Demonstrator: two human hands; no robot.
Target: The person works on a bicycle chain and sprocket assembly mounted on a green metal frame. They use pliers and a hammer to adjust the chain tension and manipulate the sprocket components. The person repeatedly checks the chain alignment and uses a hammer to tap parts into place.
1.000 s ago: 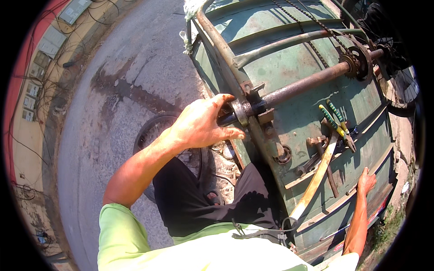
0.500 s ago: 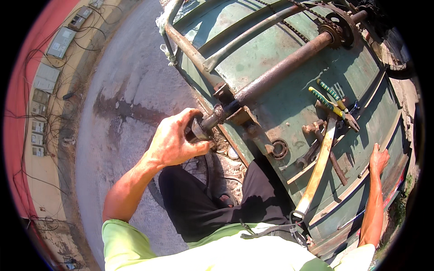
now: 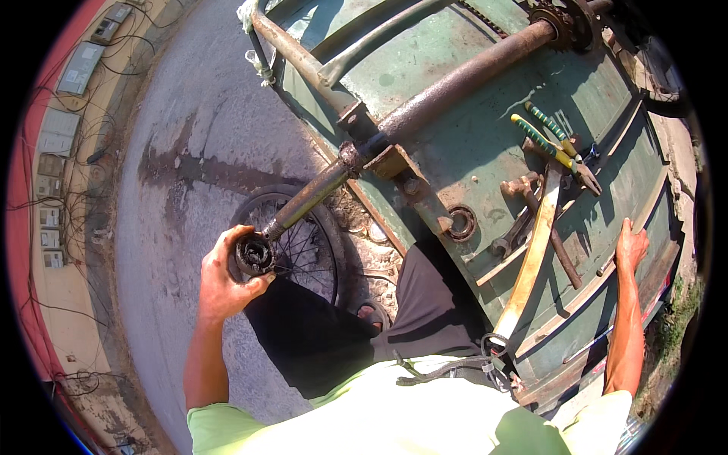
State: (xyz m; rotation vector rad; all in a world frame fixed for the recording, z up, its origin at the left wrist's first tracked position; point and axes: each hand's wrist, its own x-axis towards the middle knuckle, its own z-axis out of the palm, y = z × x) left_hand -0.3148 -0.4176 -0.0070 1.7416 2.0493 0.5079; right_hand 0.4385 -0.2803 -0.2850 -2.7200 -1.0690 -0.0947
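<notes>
My left hand (image 3: 221, 282) curls its thumb and fingers around a dark, greasy ring-shaped bearing (image 3: 255, 255). The bearing is at the outer end of a worn axle shaft (image 3: 307, 199); the picture does not show clearly whether the two touch. That bare shaft sticks out to the left from a thick rusty axle tube (image 3: 466, 72), held by a metal bracket (image 3: 392, 161) on a green panel. On the far right, my right hand (image 3: 631, 249) is closed at a raised slat of the panel. Whatever its fingers hold is hidden.
Green-handled pliers (image 3: 557, 155), a hammer (image 3: 546, 227), a wrench (image 3: 506, 241) and a yellowish bar (image 3: 531, 273) lie on the green panel (image 3: 447, 121). Another greasy ring (image 3: 461, 223) sits near its edge. A spoked wheel (image 3: 327, 243) is below the shaft; meter boxes (image 3: 59, 133) line the left wall.
My left hand has moved left and down with the bearing, baring a long stretch of shaft. My right hand stays at the slat. The whole view has shifted slightly.
</notes>
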